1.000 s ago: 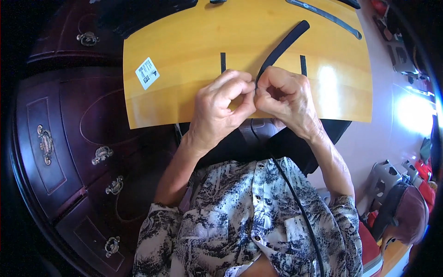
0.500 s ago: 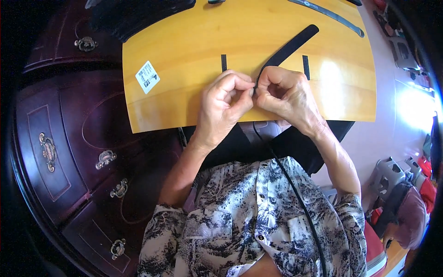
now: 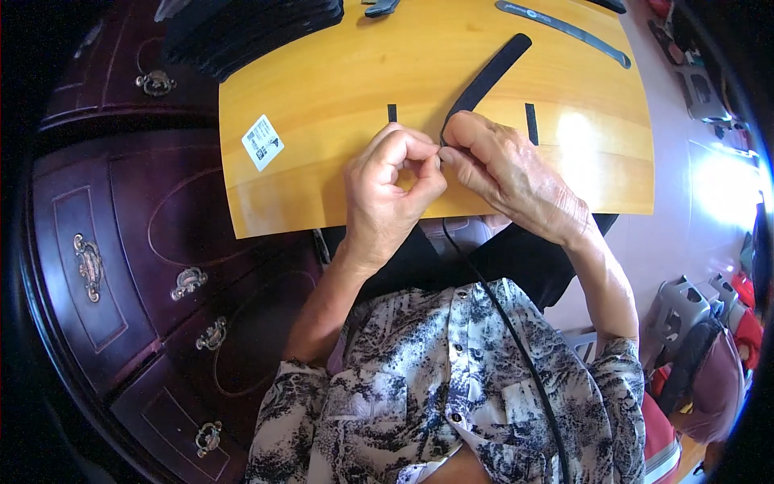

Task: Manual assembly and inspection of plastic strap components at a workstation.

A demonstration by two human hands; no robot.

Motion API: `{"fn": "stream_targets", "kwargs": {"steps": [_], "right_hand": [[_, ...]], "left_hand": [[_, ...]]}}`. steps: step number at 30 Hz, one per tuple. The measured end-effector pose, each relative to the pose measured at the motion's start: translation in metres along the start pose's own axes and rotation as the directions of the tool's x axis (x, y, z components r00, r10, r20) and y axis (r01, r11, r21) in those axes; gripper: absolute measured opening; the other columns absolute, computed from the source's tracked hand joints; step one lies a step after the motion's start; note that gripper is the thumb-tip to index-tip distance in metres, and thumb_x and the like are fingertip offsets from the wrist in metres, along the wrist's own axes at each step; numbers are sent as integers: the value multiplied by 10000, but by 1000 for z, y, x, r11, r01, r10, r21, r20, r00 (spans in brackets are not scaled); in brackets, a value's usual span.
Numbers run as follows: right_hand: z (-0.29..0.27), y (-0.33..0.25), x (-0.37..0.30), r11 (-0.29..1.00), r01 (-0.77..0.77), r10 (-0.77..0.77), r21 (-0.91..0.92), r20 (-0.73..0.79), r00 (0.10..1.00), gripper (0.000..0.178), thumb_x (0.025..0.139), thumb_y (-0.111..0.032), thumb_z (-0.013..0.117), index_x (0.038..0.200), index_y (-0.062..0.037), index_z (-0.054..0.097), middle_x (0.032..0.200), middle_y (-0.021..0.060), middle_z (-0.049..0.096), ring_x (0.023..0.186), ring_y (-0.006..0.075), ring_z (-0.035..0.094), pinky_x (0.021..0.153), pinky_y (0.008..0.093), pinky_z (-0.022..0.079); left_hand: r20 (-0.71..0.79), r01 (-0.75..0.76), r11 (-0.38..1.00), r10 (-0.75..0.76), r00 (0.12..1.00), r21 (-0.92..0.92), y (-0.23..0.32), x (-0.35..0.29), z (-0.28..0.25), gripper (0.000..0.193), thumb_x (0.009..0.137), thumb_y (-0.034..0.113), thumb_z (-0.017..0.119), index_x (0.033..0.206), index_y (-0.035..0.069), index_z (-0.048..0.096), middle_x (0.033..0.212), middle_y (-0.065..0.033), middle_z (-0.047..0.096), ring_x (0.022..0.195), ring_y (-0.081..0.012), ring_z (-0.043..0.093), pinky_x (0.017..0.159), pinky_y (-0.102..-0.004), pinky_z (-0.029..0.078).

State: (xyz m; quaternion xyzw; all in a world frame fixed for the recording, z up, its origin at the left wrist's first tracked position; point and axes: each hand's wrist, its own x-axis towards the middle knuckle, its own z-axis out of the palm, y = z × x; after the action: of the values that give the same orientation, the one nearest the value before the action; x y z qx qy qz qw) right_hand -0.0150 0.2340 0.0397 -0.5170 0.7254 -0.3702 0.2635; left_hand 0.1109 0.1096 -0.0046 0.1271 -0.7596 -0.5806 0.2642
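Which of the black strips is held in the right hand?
The long strip, slanting up from the fingertips; the two short strips lie flat on the table.

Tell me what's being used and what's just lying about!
Seem in use:
long flat black fabric-like strip
left hand, at its near end
right hand, pinching it
glossy yellow wood-look tabletop

Seem just lying about:
white diamond-shaped label
slim curved grey band, far right
layered black pile, far left, use uncertain

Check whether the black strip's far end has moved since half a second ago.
Yes: the far end of the black strip has swung left, judged against the right black mark on the yellow tabletop.
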Motion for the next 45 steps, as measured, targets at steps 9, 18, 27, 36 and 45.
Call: {"fn": "stream_targets", "kwargs": {"steps": [9, 18, 27, 36, 45], "right_hand": [[-3, -16, -7, 999, -53, 53, 4, -76, 996, 183, 911, -150, 564, 907, 17, 489, 810, 210, 561, 753, 400, 585, 661, 446, 466], [8, -12, -10, 935, -103, 210, 339, -296, 932, 211, 785, -103, 628, 701, -9, 460, 614, 52, 418, 571, 108, 390, 507, 280, 347], [8, -5, -13, 880, 39, 109, 474, -281, 954, 158, 769, -63, 610, 693, -15, 480, 625, 23, 462, 569, 88, 424, 502, 251, 344], [0, -20, -13, 984, 124, -77, 126, -330, 941, 175, 720, 17, 620, 666, -21, 458, 602, 66, 438, 492, 136, 428, 459, 285, 368], [11, -6, -27, -273, 24, 183, 962, 28, 983, 139, 856, -120, 502, 732, -60, 524, 611, -14, 391, 476, 42, 315, 380, 173, 244]], "left_hand": [[15, -269, 864, 290, 957, 426, 20, 1, 7, 259, 670, -91, 688, 851, 32, 550, 813, -93, 572, 689, -256, 613, 582, -344, 501], [-70, -273, 933, 296, 953, 232, 22, 5, 17, 280, 657, -91, 713, 852, 38, 558, 822, -86, 581, 709, -203, 627, 591, -299, 501], [108, 336, 696, -350, 930, -635, 30, 1, 8, 107, 858, -68, 602, 948, -30, 559, 989, -63, 586, 883, -86, 583, 771, -232, 491], [302, 111, 980, -56, 952, -168, 25, 12, -11, 136, 974, 123, 569, 1006, 8, 503, 917, -60, 563, 773, -102, 561, 708, -242, 471], [105, 239, 515, -275, 956, -823, 50, 2, 6, 162, 1017, 190, 448, 1022, 36, 497, 796, -40, 531, 670, -135, 537, 590, -253, 432]]}}
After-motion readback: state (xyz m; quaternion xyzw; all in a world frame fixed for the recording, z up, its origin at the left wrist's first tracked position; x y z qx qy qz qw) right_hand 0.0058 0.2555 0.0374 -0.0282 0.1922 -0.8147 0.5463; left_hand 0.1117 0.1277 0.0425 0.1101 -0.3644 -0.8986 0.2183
